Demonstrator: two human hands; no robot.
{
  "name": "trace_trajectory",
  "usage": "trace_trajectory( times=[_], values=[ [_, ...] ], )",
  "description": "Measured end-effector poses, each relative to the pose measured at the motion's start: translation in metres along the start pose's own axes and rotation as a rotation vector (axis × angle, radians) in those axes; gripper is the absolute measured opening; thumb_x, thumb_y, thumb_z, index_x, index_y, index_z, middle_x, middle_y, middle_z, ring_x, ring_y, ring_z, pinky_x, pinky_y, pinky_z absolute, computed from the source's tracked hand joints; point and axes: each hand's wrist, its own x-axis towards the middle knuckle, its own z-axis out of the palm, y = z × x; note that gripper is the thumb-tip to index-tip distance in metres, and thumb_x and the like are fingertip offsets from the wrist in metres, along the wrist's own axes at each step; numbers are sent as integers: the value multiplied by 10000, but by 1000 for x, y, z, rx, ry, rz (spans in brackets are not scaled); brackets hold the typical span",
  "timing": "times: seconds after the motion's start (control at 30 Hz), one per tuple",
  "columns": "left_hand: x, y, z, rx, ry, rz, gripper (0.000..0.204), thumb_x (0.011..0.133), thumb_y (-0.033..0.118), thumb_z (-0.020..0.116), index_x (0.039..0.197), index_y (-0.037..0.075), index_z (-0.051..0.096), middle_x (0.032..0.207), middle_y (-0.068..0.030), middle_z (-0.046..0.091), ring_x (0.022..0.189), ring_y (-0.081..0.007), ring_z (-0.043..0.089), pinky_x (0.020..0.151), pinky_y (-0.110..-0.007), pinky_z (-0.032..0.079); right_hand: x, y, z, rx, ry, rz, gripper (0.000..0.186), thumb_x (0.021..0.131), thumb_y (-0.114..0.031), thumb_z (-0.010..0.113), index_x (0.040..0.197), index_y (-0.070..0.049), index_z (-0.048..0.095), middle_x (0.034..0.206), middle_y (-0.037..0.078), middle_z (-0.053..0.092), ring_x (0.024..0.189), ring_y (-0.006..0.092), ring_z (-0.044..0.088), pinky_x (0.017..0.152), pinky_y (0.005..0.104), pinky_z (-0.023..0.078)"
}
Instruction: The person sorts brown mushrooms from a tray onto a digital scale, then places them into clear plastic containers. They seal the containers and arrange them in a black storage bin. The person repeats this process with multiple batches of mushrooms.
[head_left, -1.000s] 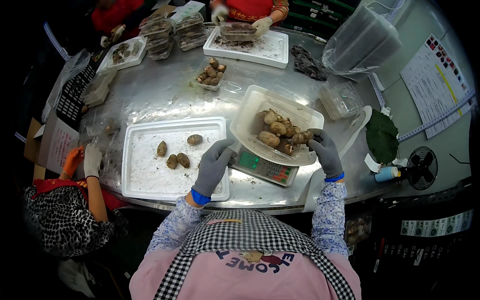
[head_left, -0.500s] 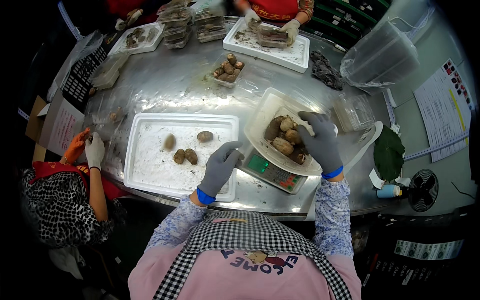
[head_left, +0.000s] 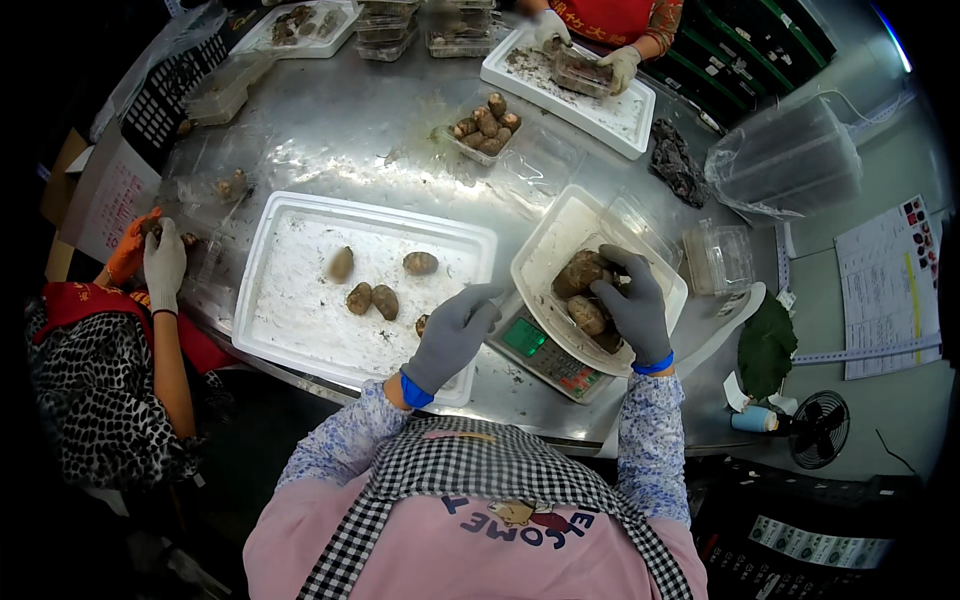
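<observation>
My gloved right hand [head_left: 637,315] reaches into a white plastic tub [head_left: 549,227], its fingers curled round a taro partly hidden by the glove. Several other brown taros [head_left: 583,272] lie in the tub, which sits tilted on a digital scale [head_left: 548,352] with a lit green display. Close to the scale, over the right edge of a white foam tray [head_left: 290,315], my gloved left hand [head_left: 455,335] is held with fingers apart and nothing in it. A few loose taros [head_left: 384,300] rest in that tray, one of them partly behind my left hand.
A clear box of taros [head_left: 484,128] stands farther back. Across the metal table, a co-worker's gloved hands [head_left: 622,68] hold a clear box over another tray. To the left, another person's hands [head_left: 163,262] handle a small taro. At right are empty clear boxes [head_left: 718,258] and a small fan [head_left: 820,430].
My right hand has gone deeper into the tub and its fingers have closed round a taro. The left hand stays beside the scale. The whole view has shifted slightly.
</observation>
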Motion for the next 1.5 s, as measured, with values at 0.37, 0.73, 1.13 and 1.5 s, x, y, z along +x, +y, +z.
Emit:
trace_trajectory(
  times=[0.37, 0.73, 1.13, 1.5],
  values=[
    [16, 21, 21, 61, -59, 190, 327, 980, 119, 535, 1283, 17, 608, 928, -80, 691, 797, -106, 640, 730, -257, 529, 11, -31, 7, -812, -199, -434, 490, 773, -125, 735, 1249, -88, 628, 1137, 147, 669, 1175, 324, 557, 1025, 439, 446],
    [18, 17, 15, -53, -116, 89, 420, 967, 95, 565, 1378, 25, 525, 1009, -79, 663, 877, -124, 636, 824, -250, 528, -8, -17, -6, 232, 113, -11, 465, 969, -385, 655, 1223, 3, 623, 1187, 92, 654, 1092, 163, 597, 973, 304, 473],
    [21, 25, 60, -321, -383, 120, 623, 920, 64, 628, 1483, 51, 360, 1327, -115, 528, 1232, -206, 541, 1022, -342, 470, -54, -11, 8, 433, 87, -44, 479, 930, -239, 711, 1300, 18, 548, 1285, 133, 596, 1186, 220, 578, 1019, 350, 488],
    [3, 31, 53, -193, -357, 210, 555, 894, 102, 695, 1392, 25, 462, 1264, -141, 583, 1144, -202, 606, 969, -317, 512, -74, -29, 24, 205, 68, -107, 457, 807, 3, 670, 1242, -23, 533, 1224, 94, 570, 1122, 190, 576, 971, 320, 493]
  ],
)
